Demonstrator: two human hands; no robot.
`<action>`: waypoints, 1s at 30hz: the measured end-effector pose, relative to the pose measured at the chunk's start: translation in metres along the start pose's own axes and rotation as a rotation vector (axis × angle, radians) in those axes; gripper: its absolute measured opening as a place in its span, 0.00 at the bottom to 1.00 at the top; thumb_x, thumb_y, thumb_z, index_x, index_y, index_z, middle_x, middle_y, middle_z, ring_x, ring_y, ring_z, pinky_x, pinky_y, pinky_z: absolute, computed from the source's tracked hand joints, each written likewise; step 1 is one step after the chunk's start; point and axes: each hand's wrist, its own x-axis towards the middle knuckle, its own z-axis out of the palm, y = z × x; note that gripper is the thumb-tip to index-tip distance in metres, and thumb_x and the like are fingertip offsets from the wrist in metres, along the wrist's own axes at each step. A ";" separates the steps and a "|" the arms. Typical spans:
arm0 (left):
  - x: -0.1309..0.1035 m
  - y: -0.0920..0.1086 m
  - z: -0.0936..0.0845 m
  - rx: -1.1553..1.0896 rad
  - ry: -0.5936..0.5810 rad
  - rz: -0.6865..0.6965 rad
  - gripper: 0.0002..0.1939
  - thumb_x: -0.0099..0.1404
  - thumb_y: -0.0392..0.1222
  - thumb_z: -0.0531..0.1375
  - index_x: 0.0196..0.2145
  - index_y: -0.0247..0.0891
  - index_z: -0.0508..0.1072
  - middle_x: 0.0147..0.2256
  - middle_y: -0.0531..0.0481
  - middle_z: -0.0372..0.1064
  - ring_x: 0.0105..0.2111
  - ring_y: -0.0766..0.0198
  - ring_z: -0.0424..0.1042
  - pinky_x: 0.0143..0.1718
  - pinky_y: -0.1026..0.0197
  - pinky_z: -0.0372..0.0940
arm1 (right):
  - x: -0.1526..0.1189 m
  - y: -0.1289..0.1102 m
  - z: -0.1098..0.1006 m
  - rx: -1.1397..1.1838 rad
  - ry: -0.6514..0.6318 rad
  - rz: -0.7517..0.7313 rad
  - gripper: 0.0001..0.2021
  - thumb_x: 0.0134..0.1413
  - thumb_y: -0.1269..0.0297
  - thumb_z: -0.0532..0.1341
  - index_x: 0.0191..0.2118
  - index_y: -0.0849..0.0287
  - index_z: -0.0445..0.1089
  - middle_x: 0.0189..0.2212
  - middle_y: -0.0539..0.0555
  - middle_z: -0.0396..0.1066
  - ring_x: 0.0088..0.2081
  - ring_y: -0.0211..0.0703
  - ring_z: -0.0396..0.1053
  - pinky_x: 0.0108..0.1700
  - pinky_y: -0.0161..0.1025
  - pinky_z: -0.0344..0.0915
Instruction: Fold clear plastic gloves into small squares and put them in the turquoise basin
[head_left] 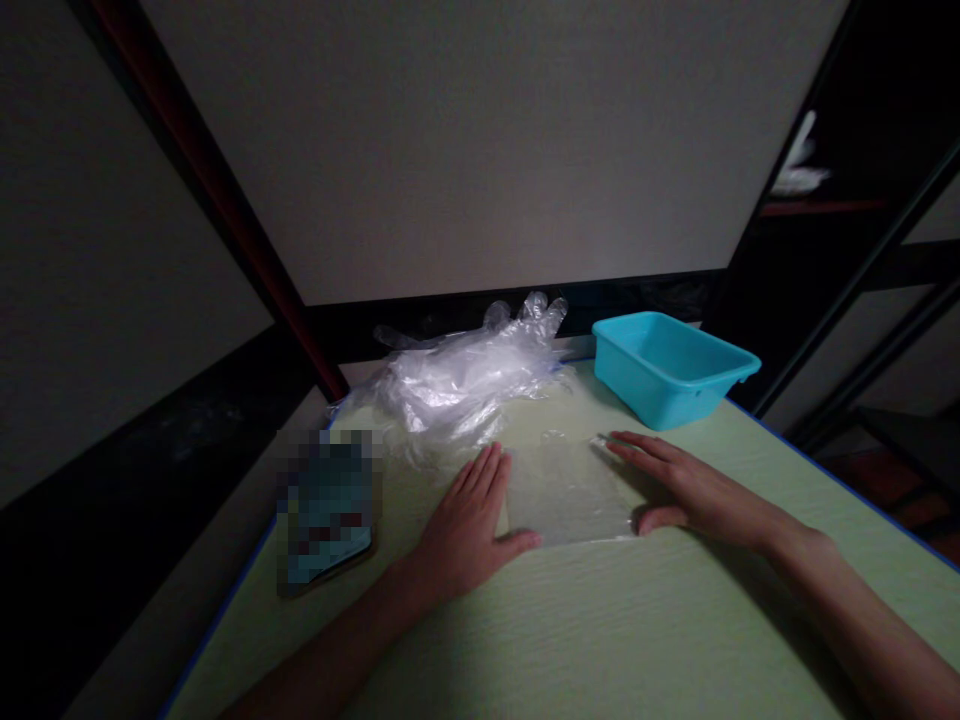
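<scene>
A thin, clear plastic sheet or glove point(570, 495) lies flat on the pale green table point(555, 630). My left hand point(469, 525) rests palm down at its left edge, with the thumb stretched out over the lower left corner. At the right edge is my right hand point(667, 485), its fingers reaching to the upper right corner and its thumb near the lower right one; thumb and fingers are apart. Behind my left hand sits a crumpled heap of clear plastic gloves point(465, 375), some with finger shapes sticking up.
A turquoise plastic basin point(664, 375) stands at the back right of the table. On the left lies a flat object point(330, 520), blurred by pixelation. A wall panel point(480, 150) rises behind the table, and dark shelving point(832, 205) is at the right.
</scene>
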 end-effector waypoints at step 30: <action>0.000 -0.004 -0.003 -0.134 -0.007 0.009 0.45 0.50 0.56 0.60 0.58 0.30 0.46 0.60 0.36 0.37 0.60 0.54 0.36 0.57 0.52 0.42 | 0.003 -0.006 0.005 0.031 -0.040 -0.042 0.39 0.45 0.45 0.55 0.59 0.60 0.46 0.59 0.63 0.45 0.59 0.52 0.44 0.56 0.49 0.49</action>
